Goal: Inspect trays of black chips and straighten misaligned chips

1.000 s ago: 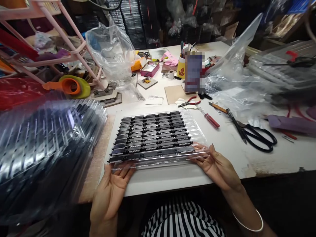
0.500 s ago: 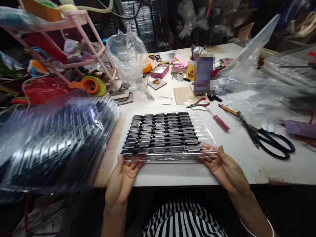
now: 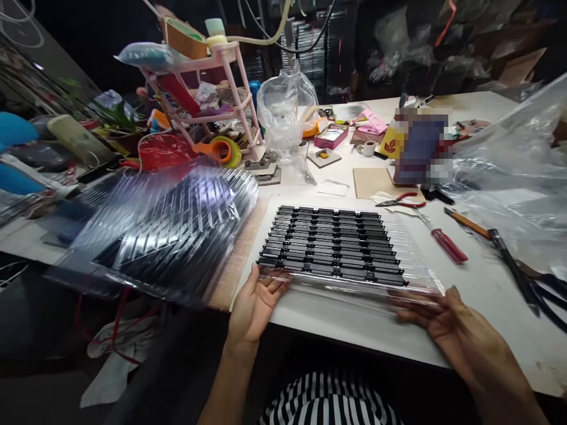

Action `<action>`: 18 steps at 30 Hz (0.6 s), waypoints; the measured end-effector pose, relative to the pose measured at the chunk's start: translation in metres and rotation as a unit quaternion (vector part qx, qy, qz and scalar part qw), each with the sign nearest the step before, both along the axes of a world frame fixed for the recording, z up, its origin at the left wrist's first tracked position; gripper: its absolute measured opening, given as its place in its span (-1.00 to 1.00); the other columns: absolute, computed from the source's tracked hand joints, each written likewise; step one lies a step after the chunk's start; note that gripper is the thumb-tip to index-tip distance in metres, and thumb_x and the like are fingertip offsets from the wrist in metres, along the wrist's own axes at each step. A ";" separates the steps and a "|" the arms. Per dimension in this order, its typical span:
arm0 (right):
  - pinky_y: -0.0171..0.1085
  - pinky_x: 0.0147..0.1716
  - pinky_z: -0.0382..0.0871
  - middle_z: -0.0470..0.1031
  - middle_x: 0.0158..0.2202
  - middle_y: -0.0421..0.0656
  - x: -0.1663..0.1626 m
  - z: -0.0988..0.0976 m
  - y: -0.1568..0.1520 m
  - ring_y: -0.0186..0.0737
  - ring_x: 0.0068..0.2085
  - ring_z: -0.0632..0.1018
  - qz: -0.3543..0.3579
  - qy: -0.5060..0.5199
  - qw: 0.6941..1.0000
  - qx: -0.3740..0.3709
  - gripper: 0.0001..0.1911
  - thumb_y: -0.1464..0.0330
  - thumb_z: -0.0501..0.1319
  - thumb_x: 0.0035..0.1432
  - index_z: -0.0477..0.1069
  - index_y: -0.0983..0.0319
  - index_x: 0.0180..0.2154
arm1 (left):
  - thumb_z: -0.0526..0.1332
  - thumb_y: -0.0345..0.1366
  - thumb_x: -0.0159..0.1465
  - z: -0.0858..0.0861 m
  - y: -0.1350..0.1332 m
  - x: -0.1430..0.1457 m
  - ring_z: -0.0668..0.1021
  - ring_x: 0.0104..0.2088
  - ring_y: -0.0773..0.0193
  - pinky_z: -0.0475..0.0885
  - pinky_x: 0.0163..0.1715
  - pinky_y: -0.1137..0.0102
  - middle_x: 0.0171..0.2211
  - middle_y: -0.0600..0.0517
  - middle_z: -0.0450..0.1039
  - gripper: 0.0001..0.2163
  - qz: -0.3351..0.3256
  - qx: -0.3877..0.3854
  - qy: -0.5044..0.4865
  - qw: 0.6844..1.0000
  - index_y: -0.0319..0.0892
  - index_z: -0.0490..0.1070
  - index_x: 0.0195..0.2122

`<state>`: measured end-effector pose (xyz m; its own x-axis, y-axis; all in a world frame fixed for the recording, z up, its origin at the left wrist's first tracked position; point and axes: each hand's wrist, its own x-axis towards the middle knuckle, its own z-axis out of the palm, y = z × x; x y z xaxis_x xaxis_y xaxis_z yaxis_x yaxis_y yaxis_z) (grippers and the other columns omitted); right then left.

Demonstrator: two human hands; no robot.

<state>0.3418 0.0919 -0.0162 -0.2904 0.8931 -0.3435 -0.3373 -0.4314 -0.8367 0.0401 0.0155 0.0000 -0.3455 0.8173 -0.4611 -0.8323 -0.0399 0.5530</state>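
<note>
A clear plastic tray (image 3: 420,260) carries rows of black slotted strips (image 3: 332,242), with bare ridges showing along its right side. My left hand (image 3: 257,304) grips the near left corner, thumb on the edge and fingers underneath. At the near right corner, my right hand (image 3: 447,319) holds the tray the same way, its fingers partly seen through the plastic. The tray's near edge looks slightly lifted over a white sheet on the table. To the left lies a pile of similar clear trays (image 3: 177,230), blurred, with dark pieces in them.
Right of the tray lie red-handled pliers (image 3: 410,200), a red screwdriver (image 3: 449,245), a utility knife (image 3: 469,223) and black scissors (image 3: 547,301). Behind stand a pink rack (image 3: 241,100) and a clear plastic bag (image 3: 286,112). More plastic sheeting (image 3: 514,165) heaps up at the right.
The view has turned left, so everything appears farther right and more of the left side shows. Both hands keep hold of the tray, which now sits at a slightly different angle in view.
</note>
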 end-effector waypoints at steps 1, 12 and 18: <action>-0.14 -0.25 0.53 0.59 -0.20 0.07 0.001 0.000 0.000 0.01 -0.16 0.59 0.004 -0.013 1.000 0.011 -0.55 0.08 0.07 0.24 0.57 0.28 -0.23 | -0.02 -0.31 0.38 0.001 0.000 0.000 0.62 -0.24 0.14 0.50 -0.13 0.20 -0.33 -0.15 0.58 -0.72 0.002 -0.003 -0.002 1.000 -0.26 0.47 -0.30; -0.24 -0.33 0.48 0.61 -0.32 0.04 -0.003 0.013 0.002 -0.10 -0.31 0.60 -0.034 -0.069 0.992 0.098 -0.65 0.15 0.13 0.22 0.55 0.26 -0.25 | -0.06 -0.31 0.38 0.008 0.007 -0.001 0.63 -0.28 0.10 0.56 -0.21 0.19 -0.37 -0.23 0.56 -0.67 0.033 -0.034 -0.001 0.999 -0.33 0.43 -0.37; -0.32 -0.43 0.45 0.60 -0.40 0.02 -0.010 0.024 0.005 -0.16 -0.36 0.59 -0.043 -0.025 0.989 0.139 -0.67 0.19 0.13 0.23 0.55 0.28 -0.24 | -0.10 -0.29 0.40 0.013 0.009 -0.003 0.63 -0.25 0.10 0.58 -0.26 0.23 -0.34 -0.24 0.57 -0.64 0.026 -0.036 0.008 0.999 -0.33 0.44 -0.31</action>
<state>0.3316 0.0971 0.0079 -0.1987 0.9756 -0.0933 -0.3186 -0.1543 -0.9352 0.0374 0.0248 0.0129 -0.3947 0.7631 -0.5117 -0.8215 -0.0436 0.5685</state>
